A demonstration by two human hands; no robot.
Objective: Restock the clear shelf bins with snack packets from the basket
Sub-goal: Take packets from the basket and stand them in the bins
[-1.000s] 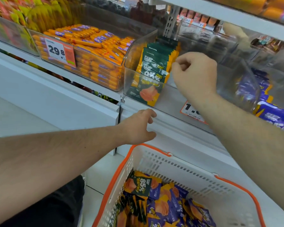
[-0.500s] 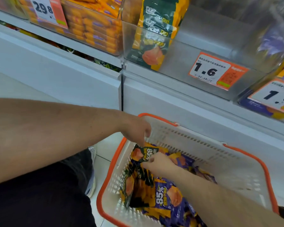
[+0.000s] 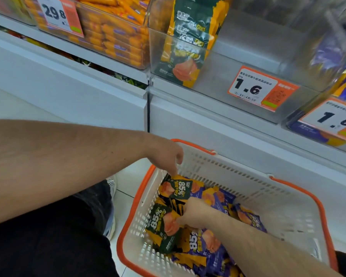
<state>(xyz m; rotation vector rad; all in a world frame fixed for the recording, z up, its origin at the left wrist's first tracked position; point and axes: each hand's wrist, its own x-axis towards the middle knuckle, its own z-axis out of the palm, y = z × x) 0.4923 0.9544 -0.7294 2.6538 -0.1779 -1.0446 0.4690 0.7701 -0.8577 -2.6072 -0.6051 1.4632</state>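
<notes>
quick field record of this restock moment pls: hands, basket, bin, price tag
left hand: over the basket's near-left corner, fingers pointing down at a green packet
right hand: down in the basket, gripping green packets
basket: white, orange rim, green and purple packets inside
clear bin: green packets at left, rest bare
price tag: 1.6

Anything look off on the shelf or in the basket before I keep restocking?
Nothing stands out. The green packets stand in a row in their clear bin, price tags sit straight, and the loose packets stay inside the basket. The right hand is digging among them; the left hand hovers above.
</notes>
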